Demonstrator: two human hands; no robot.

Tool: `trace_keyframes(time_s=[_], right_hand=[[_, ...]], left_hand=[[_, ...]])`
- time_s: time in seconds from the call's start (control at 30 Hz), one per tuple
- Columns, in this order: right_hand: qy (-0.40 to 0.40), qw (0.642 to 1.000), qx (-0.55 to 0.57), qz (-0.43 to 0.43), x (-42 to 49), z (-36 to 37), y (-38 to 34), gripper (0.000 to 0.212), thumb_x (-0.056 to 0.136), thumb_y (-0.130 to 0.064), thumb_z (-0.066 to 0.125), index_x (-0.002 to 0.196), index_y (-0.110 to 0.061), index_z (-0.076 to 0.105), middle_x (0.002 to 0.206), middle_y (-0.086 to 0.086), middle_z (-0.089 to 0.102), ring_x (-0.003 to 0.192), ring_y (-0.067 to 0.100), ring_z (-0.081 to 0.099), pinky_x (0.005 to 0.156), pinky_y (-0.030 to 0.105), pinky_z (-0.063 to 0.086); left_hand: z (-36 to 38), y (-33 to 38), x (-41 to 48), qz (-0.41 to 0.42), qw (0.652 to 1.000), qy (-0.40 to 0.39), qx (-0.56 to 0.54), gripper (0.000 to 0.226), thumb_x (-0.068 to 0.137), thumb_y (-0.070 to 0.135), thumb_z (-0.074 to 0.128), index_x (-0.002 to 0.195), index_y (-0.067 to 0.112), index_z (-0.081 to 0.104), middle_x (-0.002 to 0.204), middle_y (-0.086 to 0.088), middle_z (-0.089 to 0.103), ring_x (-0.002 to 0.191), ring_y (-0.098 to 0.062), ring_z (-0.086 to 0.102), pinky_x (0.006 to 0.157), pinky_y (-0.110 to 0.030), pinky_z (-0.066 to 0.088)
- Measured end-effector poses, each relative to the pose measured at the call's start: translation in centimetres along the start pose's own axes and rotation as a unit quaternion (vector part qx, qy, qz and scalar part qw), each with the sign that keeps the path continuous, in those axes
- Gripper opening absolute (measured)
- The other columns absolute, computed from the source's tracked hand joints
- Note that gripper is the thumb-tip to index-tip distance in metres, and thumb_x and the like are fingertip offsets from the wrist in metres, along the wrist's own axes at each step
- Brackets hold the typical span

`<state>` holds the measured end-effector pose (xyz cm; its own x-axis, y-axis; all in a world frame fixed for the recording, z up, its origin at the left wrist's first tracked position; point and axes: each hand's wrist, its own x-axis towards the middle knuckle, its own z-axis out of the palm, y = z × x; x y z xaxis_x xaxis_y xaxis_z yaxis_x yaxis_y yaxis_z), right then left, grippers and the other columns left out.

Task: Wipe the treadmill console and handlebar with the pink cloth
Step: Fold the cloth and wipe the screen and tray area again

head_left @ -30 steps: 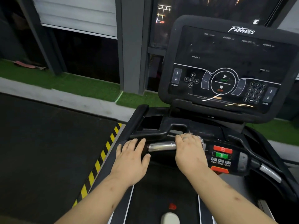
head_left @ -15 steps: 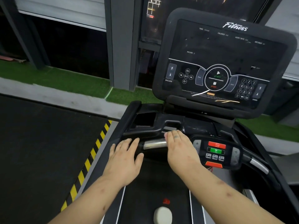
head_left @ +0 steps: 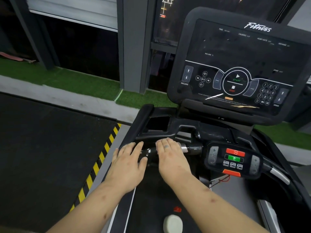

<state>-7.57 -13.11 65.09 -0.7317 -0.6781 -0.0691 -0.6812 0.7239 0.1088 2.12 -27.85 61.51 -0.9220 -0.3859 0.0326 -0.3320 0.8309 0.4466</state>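
Wiping the handlebar (head_left: 193,147) looks like the current step: left hand (head_left: 127,163) flat on it, right hand (head_left: 171,158) flat over a pale cloth (head_left: 178,145), can't tell if it's pink; console (head_left: 235,52) probably next, needs reaching up

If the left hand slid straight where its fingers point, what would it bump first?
Likely the black tray just beyond the handlebar. The left hand lies flat with fingers aimed at the tray's pocket, though depth is hard to judge.

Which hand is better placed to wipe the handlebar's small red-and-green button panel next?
Right, probably: the right hand lies on the black handlebar nearer the button panel; the left hand rests farther left.
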Motion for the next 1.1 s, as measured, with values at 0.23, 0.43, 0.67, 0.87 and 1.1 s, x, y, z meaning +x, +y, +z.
trace_keyframes(time_s=[0.23, 0.43, 0.67, 0.87, 1.1], right_hand=[[0.018, 0.997, -0.001, 0.076, -2.1, -1.2, 4.4, 0.067, 0.102, -0.012, 0.03, 0.164, -0.007, 0.008, 0.169, 0.015, 0.015, 0.158, 0.033, 0.007, 0.129, 0.047, 0.008], [0.066, 0.993, 0.006, 0.1, -3.2, 0.5, 4.0, 0.077, 0.092, -0.002, 0.037, 0.163, -0.002, 0.008, 0.171, 0.02, 0.012, 0.159, 0.038, 0.002, 0.129, 0.051, 0.004], [0.134, 0.989, 0.019, 0.055, -2.8, 2.8, 3.1, 0.079, 0.078, -0.005, 0.029, 0.157, -0.001, 0.036, 0.164, 0.021, 0.032, 0.155, 0.042, 0.019, 0.122, 0.057, 0.009], [0.108, 0.993, 0.036, 0.02, -3.7, 2.6, 4.2, 0.076, 0.088, -0.007, 0.02, 0.164, -0.009, 0.013, 0.172, 0.014, 0.01, 0.159, 0.031, 0.001, 0.128, 0.05, 0.008], [0.088, 0.992, 0.052, 0.073, -3.9, 1.4, 4.8, 0.081, 0.083, -0.001, 0.024, 0.163, -0.006, 0.017, 0.171, 0.016, 0.016, 0.159, 0.033, 0.006, 0.128, 0.051, 0.008]], left_hand=[[0.0, 1.9, 0.3, 0.015, 0.999, -0.032, -0.005, 0.061, 0.108, 0.051, 0.029, 0.164, 0.036, 0.012, 0.168, 0.005, 0.023, 0.156, -0.016, 0.014, 0.129, -0.048, 0.006], [0.9, 2.1, 0.3, 0.011, 0.999, -0.046, -0.014, 0.062, 0.108, 0.053, 0.027, 0.164, 0.038, 0.007, 0.171, 0.003, 0.016, 0.158, -0.018, 0.009, 0.13, -0.047, 0.005], [2.2, 0.9, -0.4, 0.004, 0.999, -0.052, -0.013, 0.062, 0.107, 0.051, 0.028, 0.165, 0.036, 0.008, 0.17, 0.002, 0.018, 0.158, -0.018, 0.01, 0.129, -0.046, 0.007], [3.1, 2.0, 0.1, 0.015, 0.999, -0.042, -0.017, 0.064, 0.106, 0.051, 0.03, 0.165, 0.035, 0.01, 0.171, 0.0, 0.018, 0.158, -0.017, 0.01, 0.129, -0.046, 0.007], [2.7, 1.6, 0.1, 0.005, 0.999, -0.038, -0.014, 0.063, 0.107, 0.052, 0.028, 0.164, 0.038, 0.007, 0.17, 0.003, 0.016, 0.158, -0.017, 0.009, 0.129, -0.046, 0.007]])
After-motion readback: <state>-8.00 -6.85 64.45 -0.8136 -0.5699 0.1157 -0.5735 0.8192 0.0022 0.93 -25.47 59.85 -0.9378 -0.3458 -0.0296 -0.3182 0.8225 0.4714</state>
